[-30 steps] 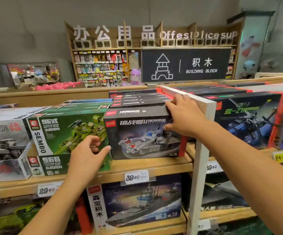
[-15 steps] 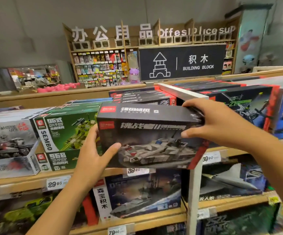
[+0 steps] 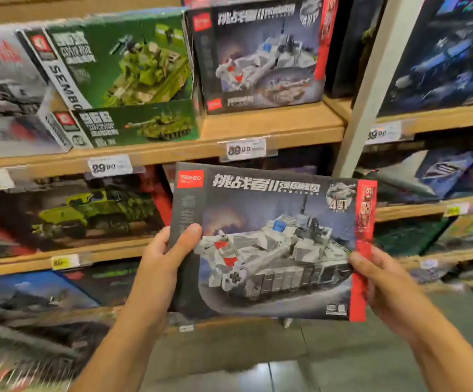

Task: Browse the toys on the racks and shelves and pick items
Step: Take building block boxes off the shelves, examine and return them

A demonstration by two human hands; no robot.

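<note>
I hold a dark building-block box with a grey tank picture [image 3: 272,241] in front of the shelves, its front face towards me. My left hand [image 3: 164,256] grips its left edge, thumb on the front. My right hand [image 3: 379,281] grips its red right edge, thumb on the front. Another box of the same grey tank [image 3: 258,52] stands on the upper wooden shelf [image 3: 272,128] behind.
Green tank boxes [image 3: 122,60] stand left of it on the shelf. A white upright post [image 3: 368,86] divides the rack; blue-toned boxes [image 3: 441,58] fill the right bay. Lower shelves hold more boxes. Price tags [image 3: 245,148] line the shelf edges. Grey floor tiles lie below.
Both hands pulled the grey tank box off the upper shelf and lowered it towards me, turning its front face up. The view dropped from the far wall to the shelves and floor.
</note>
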